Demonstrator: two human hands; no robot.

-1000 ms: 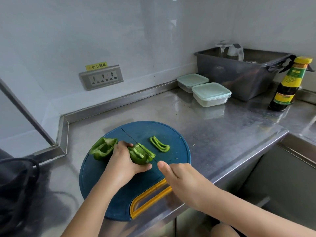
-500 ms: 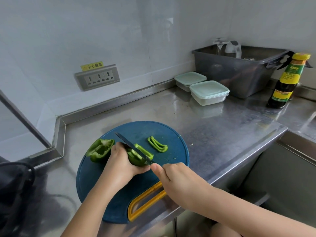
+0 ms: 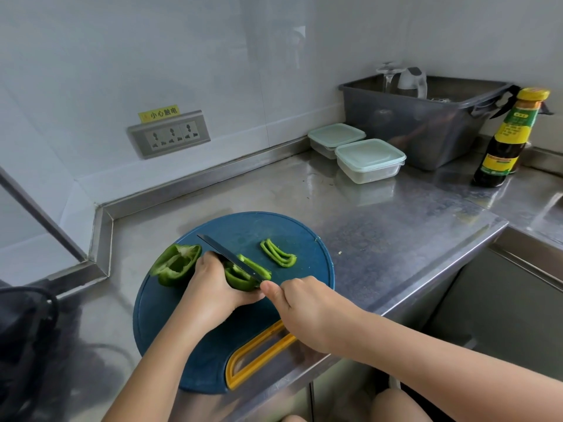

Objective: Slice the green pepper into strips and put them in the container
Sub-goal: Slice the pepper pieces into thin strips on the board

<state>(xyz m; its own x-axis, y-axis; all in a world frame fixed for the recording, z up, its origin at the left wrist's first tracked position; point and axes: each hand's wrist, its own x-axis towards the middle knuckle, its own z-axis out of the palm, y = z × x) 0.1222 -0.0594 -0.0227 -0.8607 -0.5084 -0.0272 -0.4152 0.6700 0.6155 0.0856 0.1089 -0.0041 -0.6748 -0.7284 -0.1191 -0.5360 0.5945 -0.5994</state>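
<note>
Steel counter [image 3: 380, 239] bears a blue cutting board [image 3: 182, 345] where the left grip [image 3: 213, 284] curls over a pepper half [image 3: 240, 280], hiding most of it, the right grip [image 3: 307, 312] wraps a knife [image 3: 225, 254] whose handle is hidden, cut strips [image 3: 278, 254] lie at 2 o'clock, and lidded containers [image 3: 368, 159] sit at 1 o'clock, far back.

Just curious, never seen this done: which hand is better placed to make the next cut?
The right hand: it holds the knife across the pepper piece, which the left hand steadies on the board.
</note>
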